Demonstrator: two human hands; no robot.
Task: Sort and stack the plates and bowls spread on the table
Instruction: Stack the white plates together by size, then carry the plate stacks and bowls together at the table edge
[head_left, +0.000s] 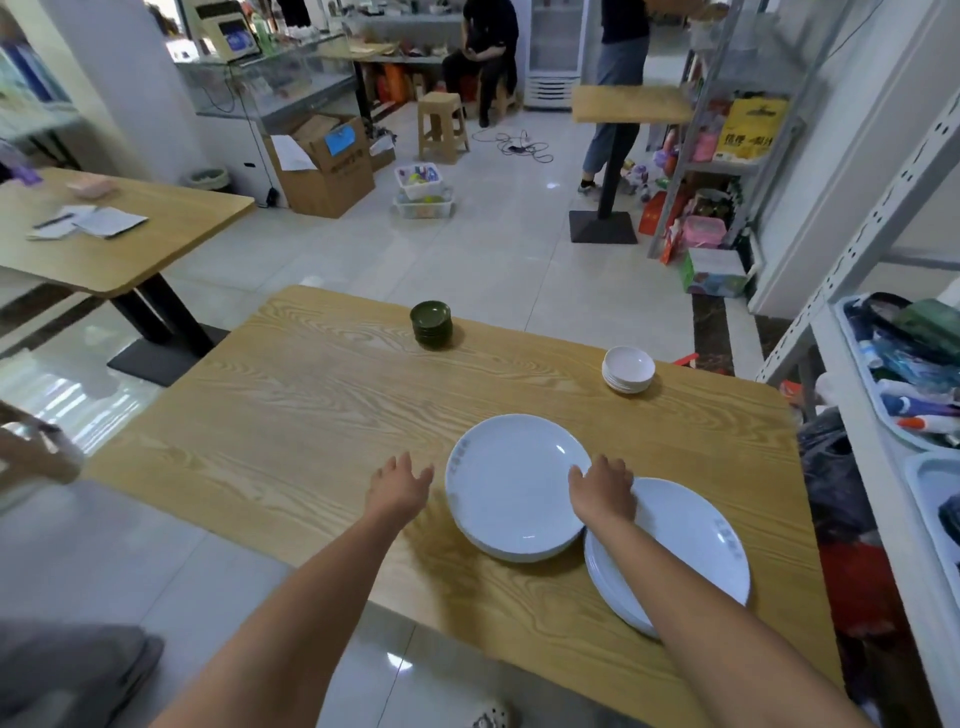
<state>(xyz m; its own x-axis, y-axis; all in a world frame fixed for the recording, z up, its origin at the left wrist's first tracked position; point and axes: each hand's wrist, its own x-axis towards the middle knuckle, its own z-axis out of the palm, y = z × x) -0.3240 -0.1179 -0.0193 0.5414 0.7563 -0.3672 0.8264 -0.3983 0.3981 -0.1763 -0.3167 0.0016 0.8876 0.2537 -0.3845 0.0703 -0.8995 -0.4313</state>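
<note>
Two stacks of large white plates lie on the wooden table (311, 415). The left plate stack (511, 488) overlaps the edge of the right plate stack (691, 551). My right hand (602, 488) grips the right rim of the left stack, thumb on top. My left hand (397, 486) hovers with spread fingers just left of that stack, apart from it. A stack of small dark green bowls (431, 325) stands at the far middle. A stack of small white bowls (628, 370) stands at the far right.
A metal shelf with trays of bottles (909, 395) stands close on the right. Another wooden table (114, 234) with papers is to the left. Someone's hand (31, 452) shows at the left edge. People, stools and boxes are farther back.
</note>
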